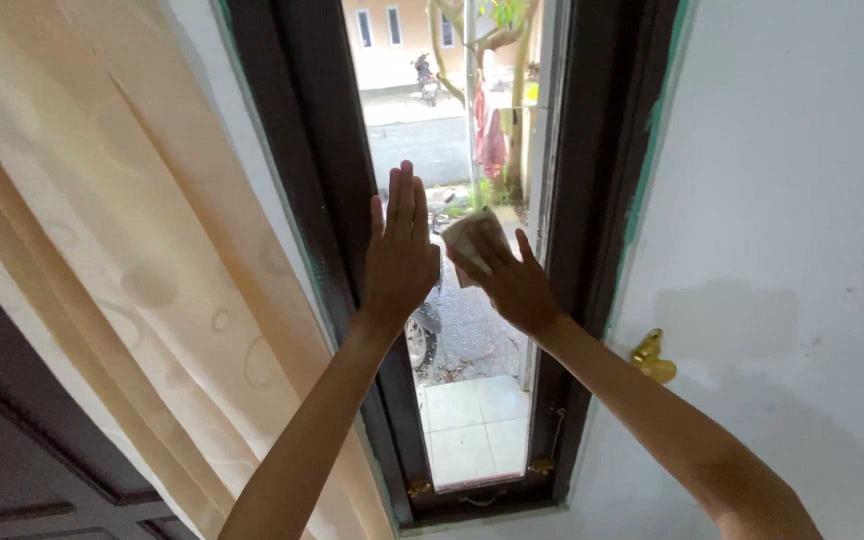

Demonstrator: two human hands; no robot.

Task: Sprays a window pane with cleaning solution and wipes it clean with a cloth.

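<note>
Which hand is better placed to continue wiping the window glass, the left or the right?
Probably the right hand: it holds the pale cloth against the glass. The left hand is flat and empty, pressing at the dark frame.

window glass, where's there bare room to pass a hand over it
Free: the lower glass pane, between the dark frame sides, below both wrists. Also the strip above the fingertips. Crowded mid-height: left hand lies flat at the frame edge, right hand presses a pale cloth beside it.
</note>
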